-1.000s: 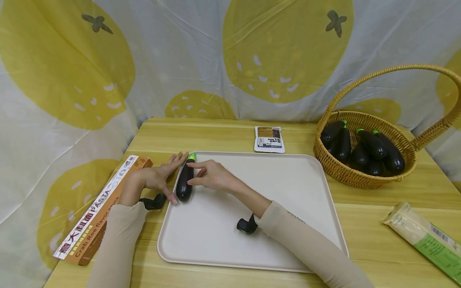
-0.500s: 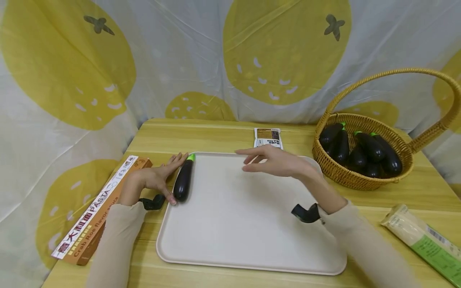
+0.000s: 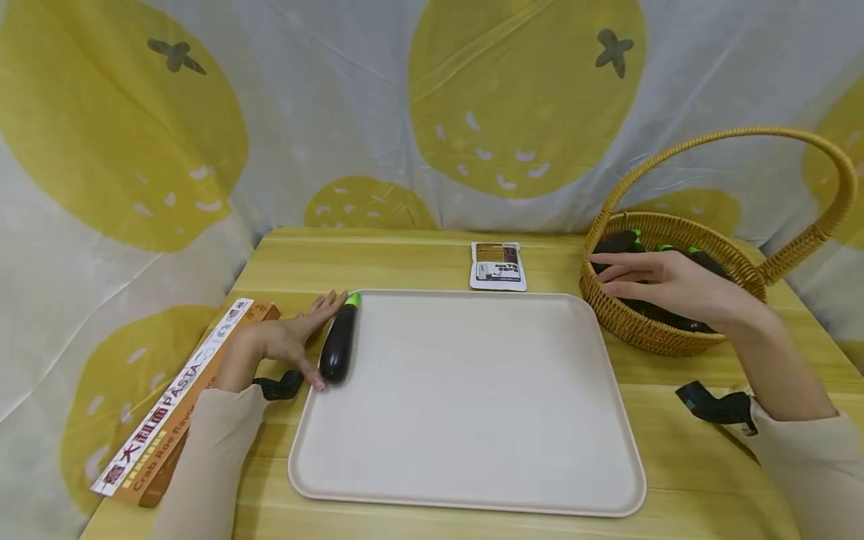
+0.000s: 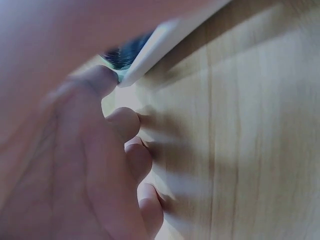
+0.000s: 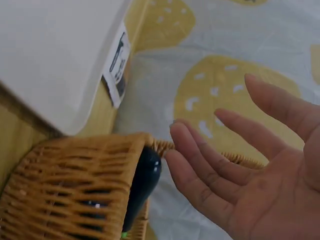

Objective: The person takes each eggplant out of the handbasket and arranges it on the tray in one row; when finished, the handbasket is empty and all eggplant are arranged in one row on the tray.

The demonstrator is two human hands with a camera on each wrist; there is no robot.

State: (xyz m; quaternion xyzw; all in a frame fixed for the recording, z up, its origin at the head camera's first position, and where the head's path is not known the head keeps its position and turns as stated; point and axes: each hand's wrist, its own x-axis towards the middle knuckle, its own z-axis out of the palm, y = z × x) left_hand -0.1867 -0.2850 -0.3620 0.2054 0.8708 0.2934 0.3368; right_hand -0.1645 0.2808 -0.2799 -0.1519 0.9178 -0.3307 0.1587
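A dark purple eggplant [image 3: 339, 345] with a green cap lies along the left side of a white tray [image 3: 466, 405]. My left hand [image 3: 290, 337] rests at the tray's left edge, thumb and fingers spread beside the eggplant; whether it touches it is hard to tell. In the left wrist view, the left fingers [image 4: 127, 122] reach down by the tray rim. My right hand [image 3: 682, 289] is over the wicker basket [image 3: 655, 334], holding nothing, its fingers loosely extended. Several eggplants lie in the basket, partly hidden by that hand; one eggplant [image 5: 142, 180] shows near the fingertips in the right wrist view.
An orange and white pasta box [image 3: 177, 405] lies beyond the tray's left side, under the left forearm. A small packet [image 3: 498, 266] lies behind the tray. The basket's tall handle [image 3: 763, 132] arches over it. A patterned curtain [image 3: 364, 112] hangs behind the table.
My right hand has left the eggplant on the tray and moved right to the basket. The left hand has stayed by the tray edge. That eggplant has shifted slightly toward the left rim.
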